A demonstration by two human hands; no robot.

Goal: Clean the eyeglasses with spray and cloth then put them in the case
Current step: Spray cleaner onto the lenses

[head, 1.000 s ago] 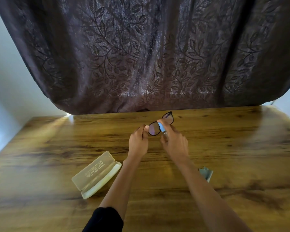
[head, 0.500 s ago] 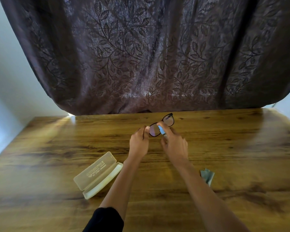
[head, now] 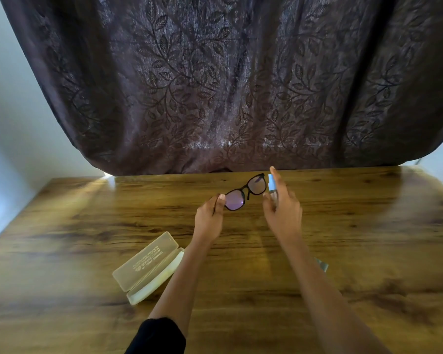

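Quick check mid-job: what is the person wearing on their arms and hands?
Both the left hand and right hand are bare: no gloves, rings or watch visible. A black sleeve shows on the left arm at the frame's bottom edge; the right forearm is uncovered as far as visible.
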